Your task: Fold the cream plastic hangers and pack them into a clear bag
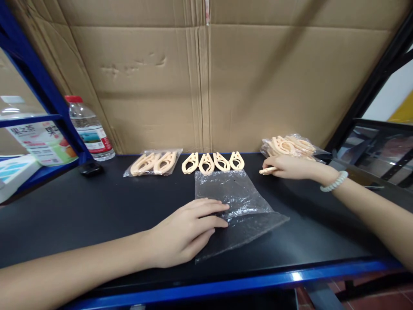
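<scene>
Left hand (190, 230) laid open on clear bag (241, 206), between front and back edges of bench (97, 211). Beige piece (267, 171) pinched in right hand (287, 167) beside bagged pile (290, 145), near back right corner. Four looped pieces (206, 172) lined along back edge.

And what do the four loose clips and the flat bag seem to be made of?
The four loose clips are probably satin plastic: evenly peach, no visible grain. The flat bag is likely glossy plastic film: see-through, with bright highlights.
</scene>
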Motion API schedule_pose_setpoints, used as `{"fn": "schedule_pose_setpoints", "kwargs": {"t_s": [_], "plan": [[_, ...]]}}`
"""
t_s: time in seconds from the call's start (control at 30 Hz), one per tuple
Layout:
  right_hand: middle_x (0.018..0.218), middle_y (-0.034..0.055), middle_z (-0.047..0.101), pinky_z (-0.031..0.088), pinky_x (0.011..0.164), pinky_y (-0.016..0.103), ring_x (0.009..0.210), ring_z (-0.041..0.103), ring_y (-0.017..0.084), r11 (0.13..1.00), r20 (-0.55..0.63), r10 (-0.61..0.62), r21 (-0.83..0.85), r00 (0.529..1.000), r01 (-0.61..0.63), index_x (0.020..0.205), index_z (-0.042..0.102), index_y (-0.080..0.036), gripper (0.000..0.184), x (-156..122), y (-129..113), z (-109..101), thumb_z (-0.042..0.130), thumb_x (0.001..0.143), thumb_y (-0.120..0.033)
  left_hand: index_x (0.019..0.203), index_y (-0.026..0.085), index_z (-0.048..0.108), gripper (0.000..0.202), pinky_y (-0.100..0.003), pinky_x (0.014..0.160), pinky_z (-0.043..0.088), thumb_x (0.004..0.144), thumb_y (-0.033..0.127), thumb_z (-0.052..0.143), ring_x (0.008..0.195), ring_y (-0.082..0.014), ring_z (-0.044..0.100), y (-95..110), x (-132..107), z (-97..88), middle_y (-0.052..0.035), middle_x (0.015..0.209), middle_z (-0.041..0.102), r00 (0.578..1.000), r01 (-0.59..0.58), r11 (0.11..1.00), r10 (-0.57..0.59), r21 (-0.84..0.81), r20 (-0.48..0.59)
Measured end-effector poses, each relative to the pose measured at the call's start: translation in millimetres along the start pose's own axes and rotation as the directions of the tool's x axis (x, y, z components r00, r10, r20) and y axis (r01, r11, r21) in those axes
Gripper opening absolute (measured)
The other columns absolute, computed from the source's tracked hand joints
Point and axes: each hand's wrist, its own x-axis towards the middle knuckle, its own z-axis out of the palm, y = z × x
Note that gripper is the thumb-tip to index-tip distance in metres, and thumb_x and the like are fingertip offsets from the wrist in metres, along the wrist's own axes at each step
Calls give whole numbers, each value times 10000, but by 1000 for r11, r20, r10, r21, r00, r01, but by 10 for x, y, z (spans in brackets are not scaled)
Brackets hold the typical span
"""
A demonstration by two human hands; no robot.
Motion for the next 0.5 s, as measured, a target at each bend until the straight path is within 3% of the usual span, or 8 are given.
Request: {"fn": "schedule_pose_setpoints", "kwargs": {"t_s": [0.1, 0.23, 0.5], "plan": [[814, 45, 627, 408, 642, 305, 711, 572, 182, 997, 60, -4, 71, 998, -1, 869, 566, -188, 169, -28, -126, -77, 399, 889, -210, 1219, 214, 565, 361, -426, 1108, 359, 906, 120, 410, 1286, -221, 454, -3, 8, -3, -62, 1379, 518, 1000, 9, 1000, -9, -13, 13], [885, 47, 612, 415, 674, 303, 748, 566, 181, 983, 27, -32, 181, 999, 27, 970, 504, -199, 168, -52, -318, -150, 376, 953, -306, 1222, 216, 568, 361, -409, 1106, 363, 912, 124, 409, 1274, -210, 466, 14, 21, -19, -55, 1361, 536, 999, 27, 999, -26, -27, 30], [870, 45, 572, 399, 582, 263, 666, 519, 153, 979, -179, -57, 182, 982, 90, 1022, 473, -167, 201, -239, -982, -284, 540, 899, -311, 1243, 192, 556, 366, -434, 1099, 368, 913, 113, 416, 1269, -224, 467, 1, 21, 11, -71, 1352, 542, 1000, -7, 1000, 7, 2, 9]]}}
